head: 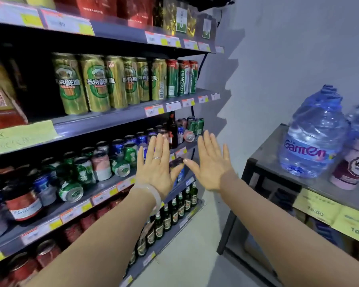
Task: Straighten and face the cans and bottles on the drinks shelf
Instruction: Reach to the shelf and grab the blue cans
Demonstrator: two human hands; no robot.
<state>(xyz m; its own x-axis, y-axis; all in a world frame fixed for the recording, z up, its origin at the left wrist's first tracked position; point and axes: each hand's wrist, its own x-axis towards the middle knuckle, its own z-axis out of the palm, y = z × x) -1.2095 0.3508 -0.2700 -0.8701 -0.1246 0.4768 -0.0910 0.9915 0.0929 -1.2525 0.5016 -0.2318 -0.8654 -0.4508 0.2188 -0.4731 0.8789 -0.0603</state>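
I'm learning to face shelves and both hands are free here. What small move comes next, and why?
Probably reach the left hand to the toppled green can lying on its side just left of it and stand it upright. Both hands, the right hand too, are open and hold nothing, and several cans on that shelf lie tipped.

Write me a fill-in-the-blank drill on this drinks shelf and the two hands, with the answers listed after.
1. Both the left hand and right hand are held ____, fingers straight, gripping nothing.
2. The green-and-white can at the shelf's front edge lies on its ____.
3. A silver ring sits on the ____ hand.
4. The big clear blue water jug stands on the grey ____.

Answers: open; side; left; table
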